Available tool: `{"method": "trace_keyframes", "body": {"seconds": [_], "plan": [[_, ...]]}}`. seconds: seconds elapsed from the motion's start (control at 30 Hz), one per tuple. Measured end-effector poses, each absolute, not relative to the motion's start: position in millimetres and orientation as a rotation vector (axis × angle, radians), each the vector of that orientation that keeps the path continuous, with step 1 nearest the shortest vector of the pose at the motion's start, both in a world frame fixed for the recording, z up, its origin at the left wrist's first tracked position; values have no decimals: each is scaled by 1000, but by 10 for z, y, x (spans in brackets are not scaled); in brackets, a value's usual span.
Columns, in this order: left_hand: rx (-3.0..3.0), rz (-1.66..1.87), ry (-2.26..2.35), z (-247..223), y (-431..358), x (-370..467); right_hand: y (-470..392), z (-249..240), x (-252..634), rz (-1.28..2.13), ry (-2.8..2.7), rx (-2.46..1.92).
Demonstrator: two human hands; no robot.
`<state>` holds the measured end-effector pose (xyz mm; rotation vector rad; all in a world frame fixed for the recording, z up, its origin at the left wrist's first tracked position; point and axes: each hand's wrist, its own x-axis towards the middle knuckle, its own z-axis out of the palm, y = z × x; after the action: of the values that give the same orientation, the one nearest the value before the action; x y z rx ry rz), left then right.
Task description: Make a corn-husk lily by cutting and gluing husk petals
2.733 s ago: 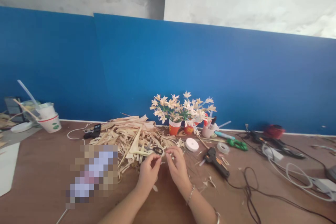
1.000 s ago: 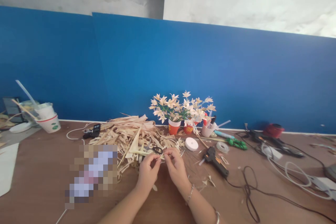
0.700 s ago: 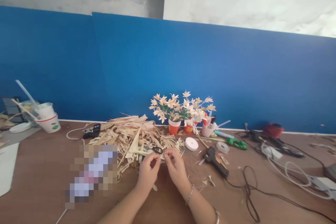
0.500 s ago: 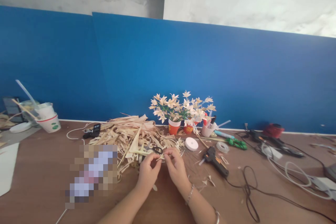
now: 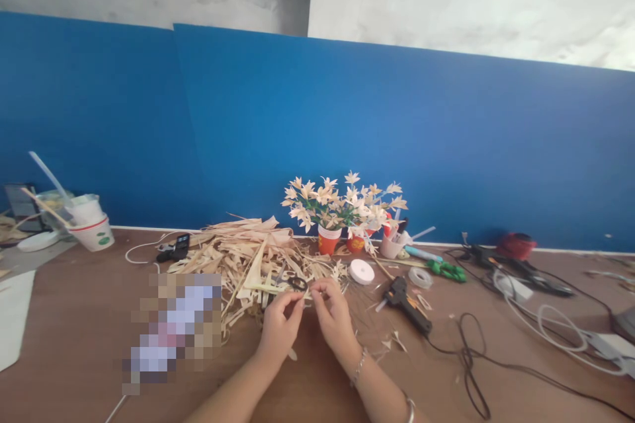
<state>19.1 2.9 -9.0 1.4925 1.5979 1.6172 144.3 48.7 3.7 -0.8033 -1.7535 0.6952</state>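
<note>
Left hand [image 5: 280,322] and right hand [image 5: 334,312] have the fingers pinched on a small pale piece [image 5: 306,295], above the worktop [image 5: 315,377], well before its back edge. Dry strips [image 5: 253,268] lie close at left; the glue gun [image 5: 407,305] leaves room at right.

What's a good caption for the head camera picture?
Left hand and right hand pinch a tiny pale sliver before cream star-shaped flowers in round red cups.
</note>
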Motion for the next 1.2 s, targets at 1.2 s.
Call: {"method": "trace_keyframes", "body": {"seconds": [1.2], "plan": [[1538,1603,1581,-107,49,189,476,65,1447,719,-1735,-803]]}}
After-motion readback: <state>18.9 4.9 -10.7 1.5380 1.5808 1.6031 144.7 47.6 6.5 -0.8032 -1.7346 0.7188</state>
